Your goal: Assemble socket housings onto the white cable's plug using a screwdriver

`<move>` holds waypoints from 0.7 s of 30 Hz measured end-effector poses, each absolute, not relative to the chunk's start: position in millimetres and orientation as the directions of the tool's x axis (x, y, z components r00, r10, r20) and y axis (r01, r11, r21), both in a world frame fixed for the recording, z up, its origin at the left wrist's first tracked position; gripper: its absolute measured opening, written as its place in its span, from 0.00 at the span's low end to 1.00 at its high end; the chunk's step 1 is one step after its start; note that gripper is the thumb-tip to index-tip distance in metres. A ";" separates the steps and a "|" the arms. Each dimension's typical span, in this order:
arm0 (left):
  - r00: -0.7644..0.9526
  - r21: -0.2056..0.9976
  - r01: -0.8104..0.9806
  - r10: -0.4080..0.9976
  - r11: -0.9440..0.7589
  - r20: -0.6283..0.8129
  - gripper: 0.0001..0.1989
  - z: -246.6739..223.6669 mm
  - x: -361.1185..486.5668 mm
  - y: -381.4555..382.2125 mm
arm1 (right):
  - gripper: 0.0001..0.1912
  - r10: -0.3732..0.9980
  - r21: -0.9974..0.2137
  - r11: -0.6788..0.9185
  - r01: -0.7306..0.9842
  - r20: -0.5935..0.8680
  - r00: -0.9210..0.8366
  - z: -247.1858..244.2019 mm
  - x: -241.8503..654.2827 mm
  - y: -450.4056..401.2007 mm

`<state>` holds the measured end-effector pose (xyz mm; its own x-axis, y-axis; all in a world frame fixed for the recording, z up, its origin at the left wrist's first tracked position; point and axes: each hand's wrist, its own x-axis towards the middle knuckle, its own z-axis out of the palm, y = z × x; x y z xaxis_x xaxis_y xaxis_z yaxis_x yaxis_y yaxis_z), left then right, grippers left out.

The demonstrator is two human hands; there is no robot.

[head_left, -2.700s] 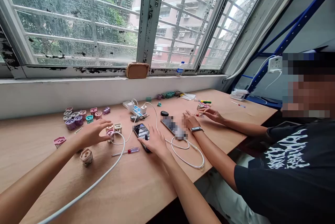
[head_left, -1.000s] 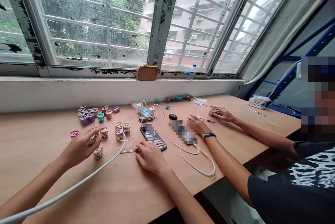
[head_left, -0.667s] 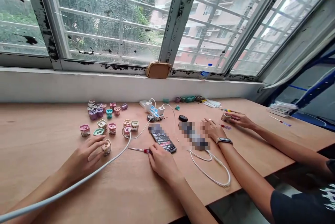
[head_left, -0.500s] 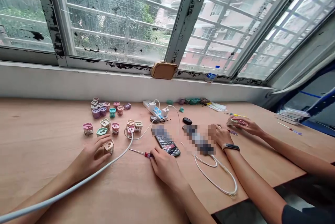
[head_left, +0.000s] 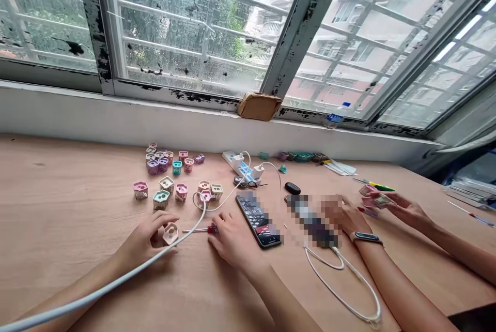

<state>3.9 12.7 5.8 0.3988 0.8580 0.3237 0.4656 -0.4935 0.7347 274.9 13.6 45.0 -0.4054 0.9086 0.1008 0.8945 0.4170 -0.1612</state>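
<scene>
A pale pink pencil sharpener [head_left: 171, 234], its two-holed face turned up toward me, sits between the curved fingers and thumb of my left hand [head_left: 149, 241]. To its right my right hand [head_left: 228, 239] grips the red handle of a screwdriver [head_left: 197, 230], whose thin metal shaft points left toward the sharpener. A mint-green sharpener [head_left: 161, 199] stands just beyond my left fingers, with a pink one [head_left: 140, 190] and a cream one [head_left: 166, 184] close by. The white cable [head_left: 127, 270] crosses in front of my left hand and wrist.
Several more sharpeners [head_left: 163, 164] cluster toward the wall. A phone [head_left: 259, 221] lies right of my right hand, below a power strip [head_left: 242, 166]. At the right, a co-worker's hands [head_left: 406, 210] handle a pinkish sharpener beside a blurred device [head_left: 313, 223] and its cable.
My left hand has drawn nearer with the pale pink sharpener, now tipped face-up. My right hand and the screwdriver have moved left, away from the phone. The view has shifted slightly.
</scene>
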 end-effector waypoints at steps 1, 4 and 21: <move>0.409 0.740 0.462 0.858 -0.488 0.310 0.26 6.6 3.1 13.3 | 0.05 0.898 -0.181 0.439 0.880 0.120 -0.424 46.9 272.4 15.1; 0.403 0.771 0.443 0.870 -0.458 0.286 0.23 9.8 1.8 12.9 | 0.10 0.829 -0.300 0.559 0.773 0.200 -0.522 46.7 261.9 16.0; 0.462 0.982 0.048 0.876 -0.182 0.140 0.25 12.6 3.0 6.7 | 0.26 0.818 -0.753 0.542 0.372 0.373 -0.438 -4.3 224.3 0.2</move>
